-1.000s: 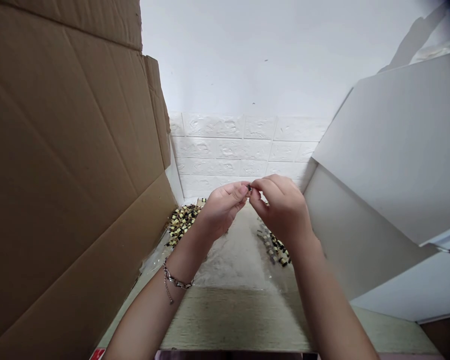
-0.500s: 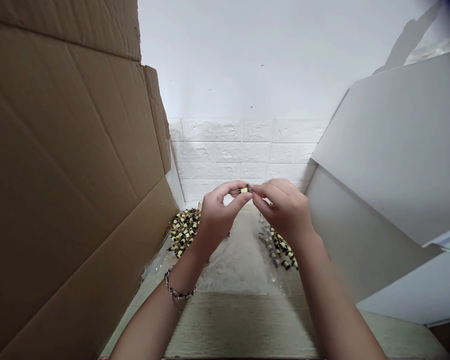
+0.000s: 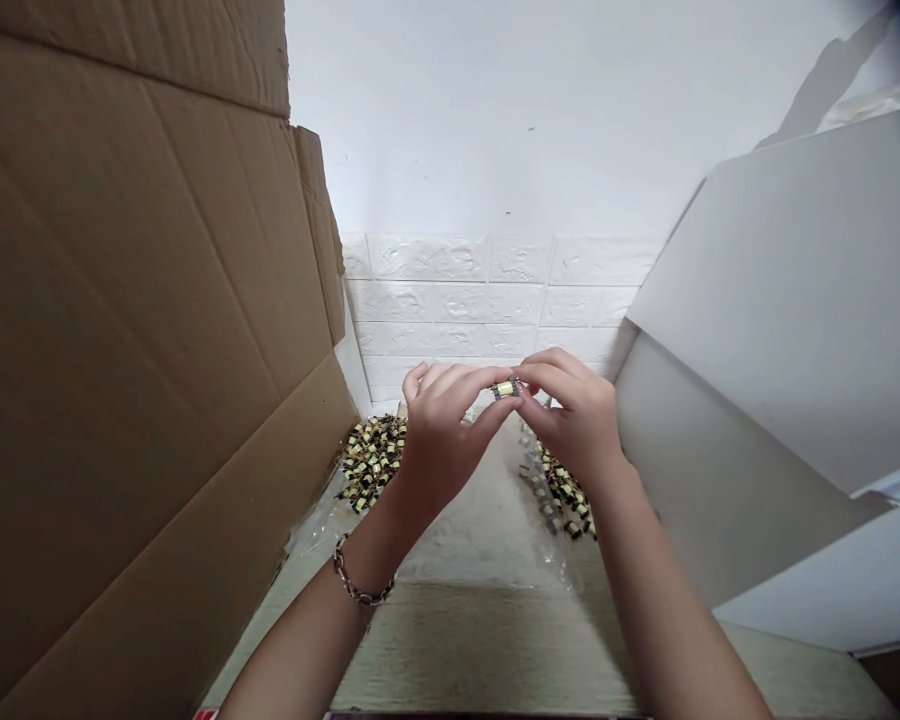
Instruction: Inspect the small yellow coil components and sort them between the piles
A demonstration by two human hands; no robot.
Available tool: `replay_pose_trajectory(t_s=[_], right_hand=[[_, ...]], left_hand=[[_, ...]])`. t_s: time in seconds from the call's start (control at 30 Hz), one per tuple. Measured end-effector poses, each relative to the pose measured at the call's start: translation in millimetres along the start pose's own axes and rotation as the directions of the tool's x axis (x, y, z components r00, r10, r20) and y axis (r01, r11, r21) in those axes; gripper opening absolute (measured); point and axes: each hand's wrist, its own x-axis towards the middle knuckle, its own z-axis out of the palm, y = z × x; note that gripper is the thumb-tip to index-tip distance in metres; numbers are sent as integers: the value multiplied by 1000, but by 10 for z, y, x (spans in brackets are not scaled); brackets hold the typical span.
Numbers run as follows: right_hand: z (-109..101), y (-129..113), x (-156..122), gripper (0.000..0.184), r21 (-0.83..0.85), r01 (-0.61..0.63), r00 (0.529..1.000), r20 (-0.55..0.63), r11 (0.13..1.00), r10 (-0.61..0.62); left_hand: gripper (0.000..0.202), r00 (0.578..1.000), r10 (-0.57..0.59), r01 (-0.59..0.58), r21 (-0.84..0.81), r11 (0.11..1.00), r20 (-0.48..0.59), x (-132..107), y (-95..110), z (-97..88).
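Observation:
Between both hands, above the table, is a small transformer [image 3: 505, 389] with a yellow-wrapped middle and dark pinned ends. My left hand [image 3: 450, 410] pinches it between thumb and index finger, its other fingers held out behind. The fingertips of my right hand [image 3: 574, 405] close on its right end, covering part of it. Below and left of my left hand lies a pile of similar transformers [image 3: 371, 460]. Under my right hand is a second pile of transformers [image 3: 566, 495], partly hidden by the hand and by clear plastic.
A clear plastic bag [image 3: 480, 520] lies flat on the pale green table [image 3: 457, 650] between the piles. A tall cardboard sheet [image 3: 142, 350] stands along the left, white panels [image 3: 780, 300] on the right. A white brick-patterned wall [image 3: 457, 300] closes off the back.
The transformer has shifted slightly right and tilted, showing more of its yellow side. My left hand has turned, its rear fingers lifting outward. My right fingers have moved up around the end.

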Motion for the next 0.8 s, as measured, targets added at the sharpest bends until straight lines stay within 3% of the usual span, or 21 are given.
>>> replay_pose_trajectory(t_s=[0.17, 0.3, 0.4, 0.5, 0.63, 0.8], right_hand=[[5, 0, 0, 12, -13, -4, 1000, 26, 1000, 5], [-18, -12, 14, 11, 6, -58, 995, 76, 998, 58], [-54, 2, 26, 10, 66, -167, 978, 141, 984, 157], [-100, 32, 33, 10, 114, -304, 949, 126, 946, 289], [-180, 31, 40, 13, 196, -459, 887, 158, 866, 434], [-255, -62, 71, 19, 237, -516, 830, 374, 823, 412]], left_hand=[[13, 1000, -19, 19, -1, 1000, 18, 0, 3, 2], [13, 992, -111, 118, -119, 986, 59, 9, -4, -1], [17, 960, -239, 273, -321, 907, 142, 24, -41, 7], [21, 923, -329, 385, -437, 813, 202, 40, -96, 26], [22, 921, -347, 389, -409, 825, 176, 47, -132, 49], [19, 933, -331, 361, -359, 861, 143, 39, -124, 57]])
